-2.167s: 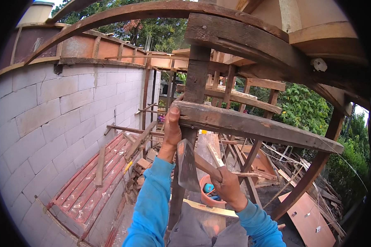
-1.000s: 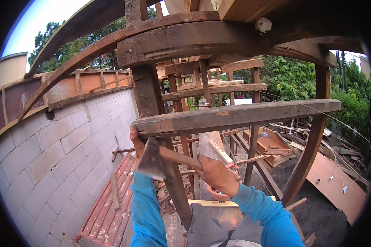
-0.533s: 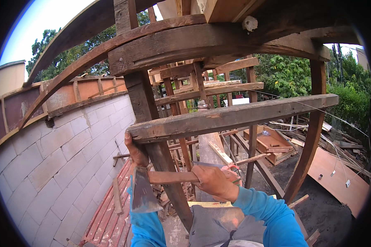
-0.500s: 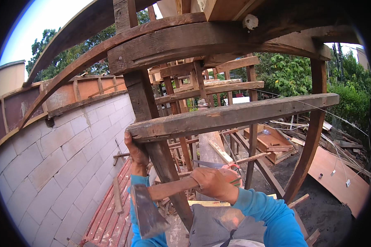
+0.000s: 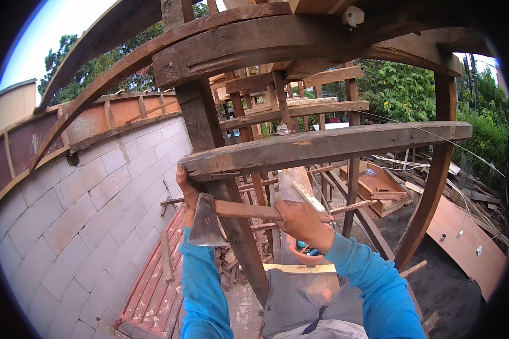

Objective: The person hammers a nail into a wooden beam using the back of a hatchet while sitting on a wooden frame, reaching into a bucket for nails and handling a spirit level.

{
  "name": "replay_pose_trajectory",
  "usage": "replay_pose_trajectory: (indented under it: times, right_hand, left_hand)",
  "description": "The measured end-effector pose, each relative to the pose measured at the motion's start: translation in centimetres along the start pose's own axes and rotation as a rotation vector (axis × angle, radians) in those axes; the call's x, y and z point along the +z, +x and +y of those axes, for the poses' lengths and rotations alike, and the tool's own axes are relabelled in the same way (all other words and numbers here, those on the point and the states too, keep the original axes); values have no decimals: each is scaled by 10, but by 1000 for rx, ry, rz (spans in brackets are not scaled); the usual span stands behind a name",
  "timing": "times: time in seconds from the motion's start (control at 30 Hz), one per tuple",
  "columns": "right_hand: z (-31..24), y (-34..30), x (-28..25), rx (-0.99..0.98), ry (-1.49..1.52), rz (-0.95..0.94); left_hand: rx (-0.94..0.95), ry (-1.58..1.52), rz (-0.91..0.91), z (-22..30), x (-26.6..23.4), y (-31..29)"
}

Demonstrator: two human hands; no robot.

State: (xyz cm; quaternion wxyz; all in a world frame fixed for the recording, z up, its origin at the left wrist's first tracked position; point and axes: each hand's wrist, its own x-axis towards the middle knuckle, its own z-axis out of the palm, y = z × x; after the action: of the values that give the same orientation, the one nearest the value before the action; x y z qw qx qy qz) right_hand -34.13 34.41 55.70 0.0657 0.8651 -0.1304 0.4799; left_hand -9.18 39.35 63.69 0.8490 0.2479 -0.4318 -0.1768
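Observation:
My right hand (image 5: pixel 301 224) is closed around the wooden handle of a hatchet (image 5: pixel 249 210). The wide, dark steel head (image 5: pixel 206 229) hangs on the left with its edge facing down. It overlaps my left wrist in this view. My left hand (image 5: pixel 186 189) grips the near left end of a weathered wooden beam (image 5: pixel 322 148), and some of its fingers are hidden behind the wood. The beam runs level to the right, across a dark upright post (image 5: pixel 203 121) beside my left hand.
Heavy timbers (image 5: pixel 237 48) cross overhead. At the left stand a block wall (image 5: pixel 79 209) and a red slatted bench (image 5: pixel 158 282). An orange bucket (image 5: pixel 305 257) with tools sits below my right hand. A wooden drawer (image 5: pixel 373 189) and plywood sheet (image 5: pixel 464 237) lie at the right.
My right hand has raised the hatchet, bringing its head up closer to the beam. The left hand stays at the beam's end. The view has shifted slightly, and the bucket shows more.

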Motion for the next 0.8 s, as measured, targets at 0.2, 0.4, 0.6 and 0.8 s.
replay_pose_trajectory:
  times: [0.2,0.4,0.6,0.8]
  right_hand:
    - [-1,2,-3,-129,69,102]
    - [-25,-5,-13,-187,110,77]
    - [3,7,-17,64,-65,-71]
    - [-23,-11,-12,-267,95,112]
  left_hand:
    - [30,-57,-115,13,15,-11]
    - [69,-97,-123,25,13,-12]
    - [13,5,-124,6,-4,3]
    - [-4,-9,-182,20,8,-7]
